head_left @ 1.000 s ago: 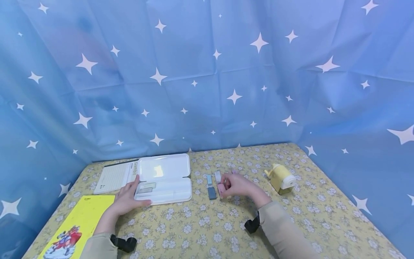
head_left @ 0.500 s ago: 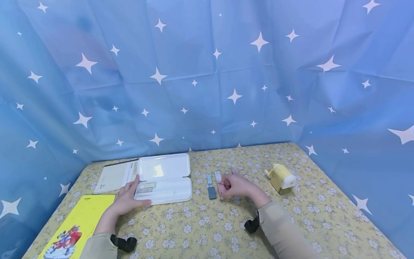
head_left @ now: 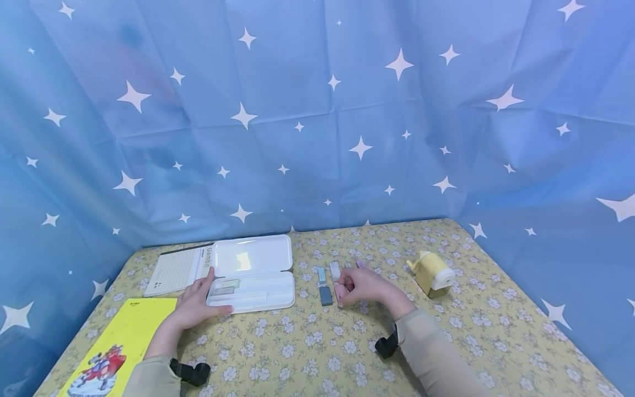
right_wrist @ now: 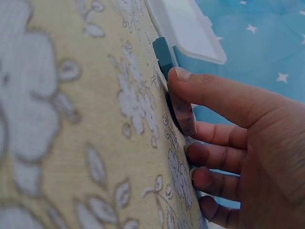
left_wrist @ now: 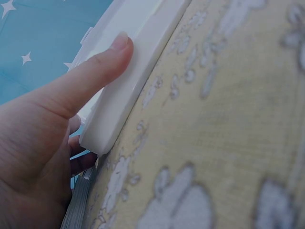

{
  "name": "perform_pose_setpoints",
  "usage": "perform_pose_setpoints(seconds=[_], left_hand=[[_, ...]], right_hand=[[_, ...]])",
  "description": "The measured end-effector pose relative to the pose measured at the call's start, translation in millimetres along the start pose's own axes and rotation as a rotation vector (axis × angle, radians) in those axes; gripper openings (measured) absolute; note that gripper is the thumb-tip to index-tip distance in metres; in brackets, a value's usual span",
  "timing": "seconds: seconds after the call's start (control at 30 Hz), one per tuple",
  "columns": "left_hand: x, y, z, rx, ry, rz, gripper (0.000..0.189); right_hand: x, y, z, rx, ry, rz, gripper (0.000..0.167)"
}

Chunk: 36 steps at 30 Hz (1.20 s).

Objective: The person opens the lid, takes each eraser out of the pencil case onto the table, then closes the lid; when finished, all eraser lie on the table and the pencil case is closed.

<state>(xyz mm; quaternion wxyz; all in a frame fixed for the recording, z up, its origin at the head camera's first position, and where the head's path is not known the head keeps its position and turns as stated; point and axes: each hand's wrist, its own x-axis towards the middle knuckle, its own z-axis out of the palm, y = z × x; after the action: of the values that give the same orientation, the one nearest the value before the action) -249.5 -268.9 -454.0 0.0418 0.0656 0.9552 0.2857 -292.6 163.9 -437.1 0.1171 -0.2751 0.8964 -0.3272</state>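
Observation:
My left hand [head_left: 192, 305] grips the near left corner of an open white pencil case [head_left: 280, 298], thumb along its front wall and fingers at its left end. In the left wrist view the thumb of that hand [left_wrist: 57, 129] lies over the case's wall [left_wrist: 116, 107]. Two small pale blocks lie in the case's tray. My right hand [head_left: 366, 285] pinches a pink eraser [head_left: 339, 291] between thumb and fingers, low at the tablecloth; the right wrist view shows this eraser [right_wrist: 183, 113] tilted. Beside it are a dark blue eraser [head_left: 325, 296], a light blue one [head_left: 321, 274] and a whitish one [head_left: 334, 270].
A purple piece [head_left: 360, 264] shows behind the right hand. A yellow crank pencil sharpener [head_left: 430, 273] stands to the right. A lined notepad [head_left: 176, 271] lies left of the case, partly behind it, and a yellow booklet [head_left: 134, 325] lies nearer, partly under the left arm.
The right hand keeps its pinch on the pink eraser, which has barely moved. The left hand and the pencil case stay in place.

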Motion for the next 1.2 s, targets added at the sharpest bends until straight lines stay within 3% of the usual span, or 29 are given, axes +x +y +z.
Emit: perform_pose_setpoints(seconds=[0.4, 0.7, 0.93, 1.2], left_hand=[[-2.3, -0.7, -1.5, -0.002, -0.003, -0.005, 0.123], [1.1, 2.8, -4.3, 0.004, 0.000, 0.006, 0.123], [1.3, 4.1, -3.9, 0.000, -0.003, 0.006, 0.122], [1.2, 2.1, -1.3, 0.002, -0.004, -0.009, 0.123]], right_hand=[[-0.1, 2, 3, 0.013, -0.006, 0.007, 0.033], [0.1, -2, -8, 0.051, -0.054, 0.037, 0.034], [1.2, -9, -22, -0.017, -0.042, 0.081, 0.035], [16.5, -35, -30, -0.124, -0.066, -0.010, 0.035]])
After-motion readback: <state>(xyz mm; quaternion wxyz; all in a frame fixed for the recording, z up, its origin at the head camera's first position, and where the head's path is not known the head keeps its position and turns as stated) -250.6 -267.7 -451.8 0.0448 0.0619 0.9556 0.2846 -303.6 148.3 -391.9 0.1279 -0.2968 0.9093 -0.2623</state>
